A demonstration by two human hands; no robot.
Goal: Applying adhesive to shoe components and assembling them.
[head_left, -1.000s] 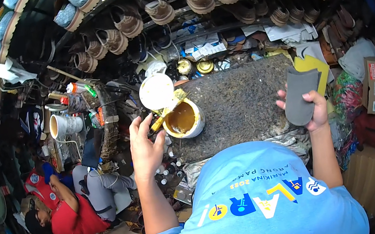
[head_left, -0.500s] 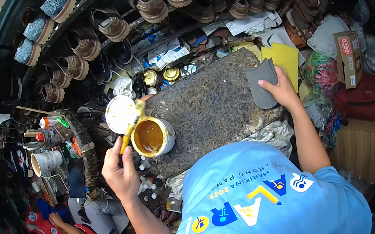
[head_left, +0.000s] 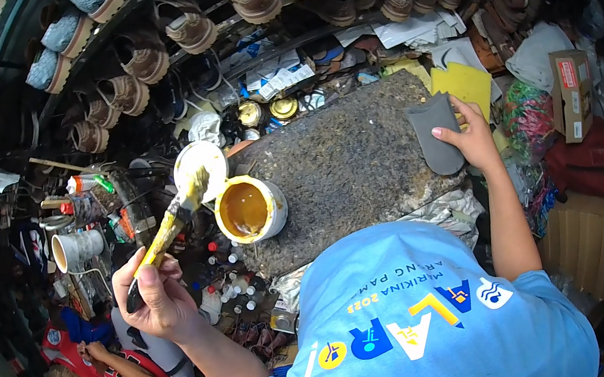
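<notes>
Caution: the brush (head_left: 169, 225) carries a thick yellowish coating at its bristles and is outside the white tub (head_left: 279, 212); a drip could fall beside the tub if the bristles are overloaded. The left hand (head_left: 156, 297) pinches the handle between thumb and fingers, near its black end; a grip so far back could let the brush head swing and smear the white lid (head_left: 203, 159) behind it (contact between bristles and lid cannot be confirmed). The tub stands open at the left end of the desk (head_left: 343, 149); a knock from the brush or forearm could tip it and spill the amber liquid (head_left: 245, 214).

The right hand (head_left: 476, 139) clasps the grey piece (head_left: 434, 136) at its right edge, thumb on the upper face; a loose hold could let it slip. The piece is over the right end of the desk, near the yellow sheets (head_left: 467, 83); it is flat, matt and uncoated as far as visible, rounded at its near end and scooped at its far end; its underside is hidden.
</notes>
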